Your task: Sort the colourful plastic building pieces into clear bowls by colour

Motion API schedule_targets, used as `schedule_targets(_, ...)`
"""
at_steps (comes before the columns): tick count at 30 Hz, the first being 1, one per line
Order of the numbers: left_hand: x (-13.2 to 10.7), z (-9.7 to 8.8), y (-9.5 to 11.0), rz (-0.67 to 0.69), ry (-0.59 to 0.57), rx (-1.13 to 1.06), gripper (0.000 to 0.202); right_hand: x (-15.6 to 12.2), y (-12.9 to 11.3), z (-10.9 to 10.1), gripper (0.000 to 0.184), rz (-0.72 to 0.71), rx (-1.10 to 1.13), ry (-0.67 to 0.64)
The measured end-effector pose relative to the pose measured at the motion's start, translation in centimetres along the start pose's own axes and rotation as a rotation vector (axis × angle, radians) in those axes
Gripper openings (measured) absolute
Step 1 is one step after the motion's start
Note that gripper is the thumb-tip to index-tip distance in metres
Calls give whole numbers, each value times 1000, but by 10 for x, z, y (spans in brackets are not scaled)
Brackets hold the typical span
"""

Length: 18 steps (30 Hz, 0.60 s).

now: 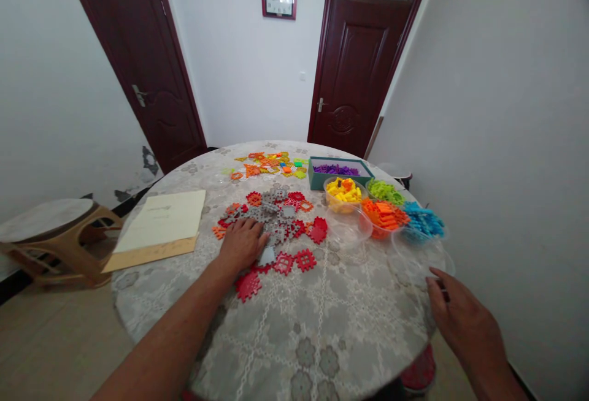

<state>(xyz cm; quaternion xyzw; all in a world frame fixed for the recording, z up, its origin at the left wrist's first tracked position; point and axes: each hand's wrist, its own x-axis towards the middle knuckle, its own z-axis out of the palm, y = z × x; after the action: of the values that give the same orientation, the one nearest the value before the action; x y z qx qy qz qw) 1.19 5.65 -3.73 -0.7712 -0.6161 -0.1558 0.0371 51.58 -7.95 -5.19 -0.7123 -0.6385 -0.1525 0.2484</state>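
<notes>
Toothed plastic building plates (275,210), mostly grey and red with a few orange, lie in a loose heap at the centre of the frame, on a round table under a patterned tablecloth (363,315); the left hand (243,243) rests palm down over the heap's near left side, its fingers slightly spread, and whether they grip a plate cannot be told; the right hand (464,312), at the lower right, has its fingers curled in towards the thumb beside a clear plastic lid (416,263), and whether it holds or touches anything cannot be told; right of centre, clear tubs (380,233) hold yellow, orange, green and blue pieces, just beside a dark green box (317,180) of purple pieces (335,169); a second, mixed heap of orange and yellow plates (257,170) lies at upper centre; a cream paper sheet (161,218) lies at left, over brown card (151,254).
</notes>
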Motion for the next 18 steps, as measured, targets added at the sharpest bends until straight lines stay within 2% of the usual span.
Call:
schedule_targets(4, -8, -6, -8, 6, 5, -4, 39, -3, -2, -2, 46, -16, 18, -3)
schedule_targets(11, -9, -15, 3, 27, -37, 71, 40, -6, -10, -13, 44, -7, 83, -29)
schedule_targets(14, 1, -15, 9, 61, 14, 47, 43, -6, -11, -14, 44, -4, 131, -41)
schedule_targets(18, 27, -9, 22, 123, 69, 4, 46, -8, -13, -23, 48, 77, 36, -18)
